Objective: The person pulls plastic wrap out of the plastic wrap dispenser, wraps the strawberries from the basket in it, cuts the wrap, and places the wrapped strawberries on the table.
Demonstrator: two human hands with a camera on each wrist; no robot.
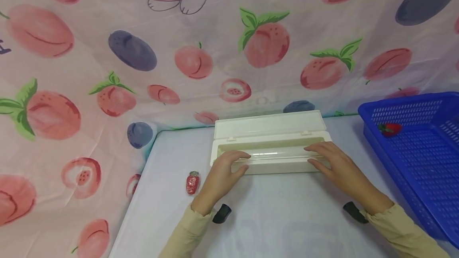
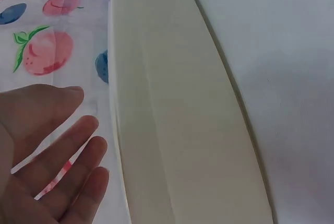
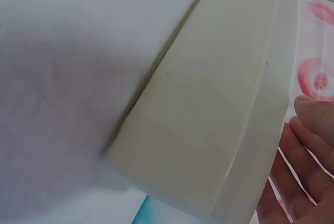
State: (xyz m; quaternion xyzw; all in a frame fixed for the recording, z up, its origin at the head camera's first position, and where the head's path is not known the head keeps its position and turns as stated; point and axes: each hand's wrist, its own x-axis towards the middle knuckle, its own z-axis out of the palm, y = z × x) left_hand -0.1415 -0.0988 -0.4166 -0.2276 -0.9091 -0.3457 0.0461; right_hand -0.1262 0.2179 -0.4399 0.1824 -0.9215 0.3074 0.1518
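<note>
A long white box (image 1: 279, 167) lies on the table with its hinged lid (image 1: 269, 124) tipped back. Inside it sits a roll of clear film (image 1: 276, 152), shiny along its length. My left hand (image 1: 224, 172) is over the box's left front part, fingers and thumb apart. At the right part, my right hand (image 1: 338, 168) hovers in much the same way. Whether fingertips touch the roll I cannot tell. Both wrist views show the box's outer wall, with the left hand (image 2: 57, 151) and right hand (image 3: 308, 166) loosely spread beside it.
A red strawberry-shaped item (image 1: 192, 182) lies left of the box. To the right stands a blue plastic basket (image 1: 401, 194) with a red strawberry (image 1: 390, 129) in it. A fruit-patterned cloth (image 1: 215, 23) hangs behind the white table (image 1: 287, 226).
</note>
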